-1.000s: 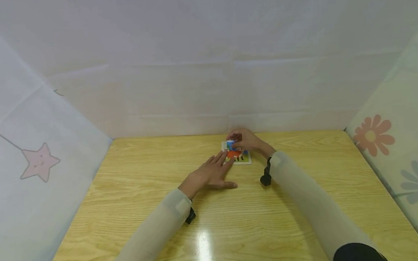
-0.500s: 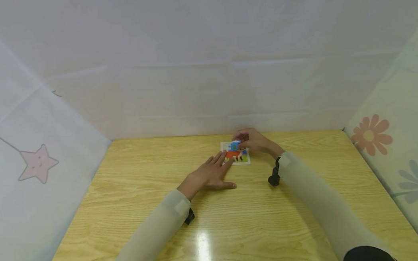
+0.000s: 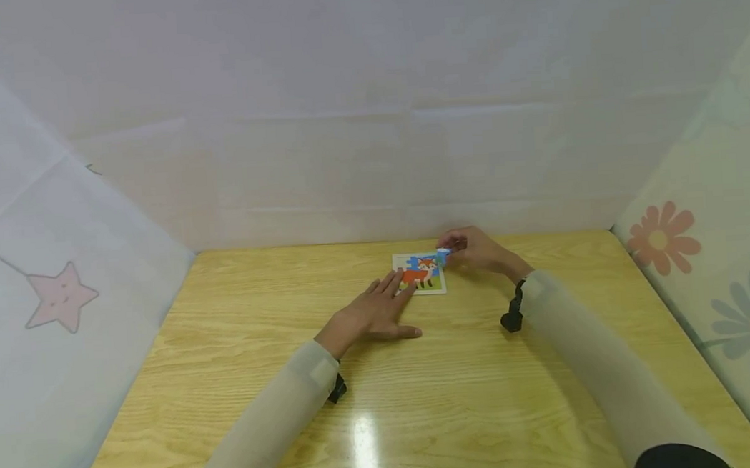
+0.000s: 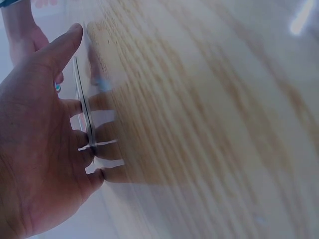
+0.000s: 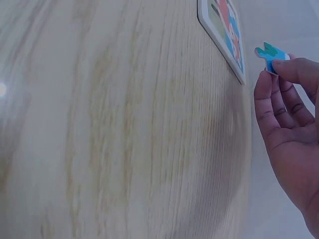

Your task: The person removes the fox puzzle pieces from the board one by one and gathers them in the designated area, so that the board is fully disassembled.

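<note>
A fox jigsaw puzzle (image 3: pixel 424 282) in a white frame lies flat near the table's far edge. Across its left side rest the straight fingers of my left hand (image 3: pixel 376 313); the left wrist view has this hand (image 4: pixel 45 129) at the board's edge (image 4: pixel 83 102). My right hand (image 3: pixel 479 250) is at the puzzle's upper right corner and pinches a blue and green puzzle piece (image 3: pixel 444 255) between thumb and fingers. In the right wrist view the piece (image 5: pixel 271 56) is raised off the table, apart from the board (image 5: pixel 227 35).
The wooden table (image 3: pixel 276 297) stretches toward me on all near sides of the puzzle. A pale cloth wall (image 3: pixel 319 159) rises right behind the far edge, with cloth also at left and right. A bright light reflection lies on the table's front middle.
My right hand has moved to the right with the puzzle piece, from over the puzzle's upper part to its right corner, uncovering the fox's head. The left hand stays on the board.
</note>
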A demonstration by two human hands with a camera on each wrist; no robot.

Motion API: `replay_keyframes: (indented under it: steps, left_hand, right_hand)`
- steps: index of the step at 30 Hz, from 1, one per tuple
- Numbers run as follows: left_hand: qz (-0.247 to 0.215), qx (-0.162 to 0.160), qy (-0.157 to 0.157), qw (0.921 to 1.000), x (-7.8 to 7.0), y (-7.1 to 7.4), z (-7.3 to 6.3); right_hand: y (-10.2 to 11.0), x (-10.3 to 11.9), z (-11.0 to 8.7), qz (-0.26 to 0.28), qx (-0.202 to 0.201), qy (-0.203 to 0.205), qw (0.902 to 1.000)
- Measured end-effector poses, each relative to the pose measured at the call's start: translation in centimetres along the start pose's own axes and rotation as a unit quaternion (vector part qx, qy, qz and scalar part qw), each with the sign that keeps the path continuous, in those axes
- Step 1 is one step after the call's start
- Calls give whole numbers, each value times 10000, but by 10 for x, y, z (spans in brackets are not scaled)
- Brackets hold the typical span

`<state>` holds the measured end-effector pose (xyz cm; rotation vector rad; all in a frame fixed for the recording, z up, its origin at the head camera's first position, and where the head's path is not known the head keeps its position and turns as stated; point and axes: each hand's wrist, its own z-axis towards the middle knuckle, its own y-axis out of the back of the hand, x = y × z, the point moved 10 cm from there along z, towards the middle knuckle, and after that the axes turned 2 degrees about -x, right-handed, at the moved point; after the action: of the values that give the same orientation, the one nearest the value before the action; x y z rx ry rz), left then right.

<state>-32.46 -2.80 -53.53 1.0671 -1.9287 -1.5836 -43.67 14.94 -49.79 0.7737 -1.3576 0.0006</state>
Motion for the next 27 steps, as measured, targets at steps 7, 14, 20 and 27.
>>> replay_keyframes:
  steps: [7,14,20,27]
  left_hand:
    - [-65,-63,-57,9999,-1,3,-2]
    - [-62,-84,-65,9999,-2,4,-2]
    - [-12,-3,-53,10000,-2,2,-2]
    - [32,-19,-25,10000,-1,0,0]
  right_hand:
    - [14,-12,-9,-59,-57,-101,9999]
    - [25,-24,-19,11,-34,-163,9999]
    - [33,-32,-28,-157,-55,-285,9995]
    - [39,-44,-35,-88,-42,-573,9983]
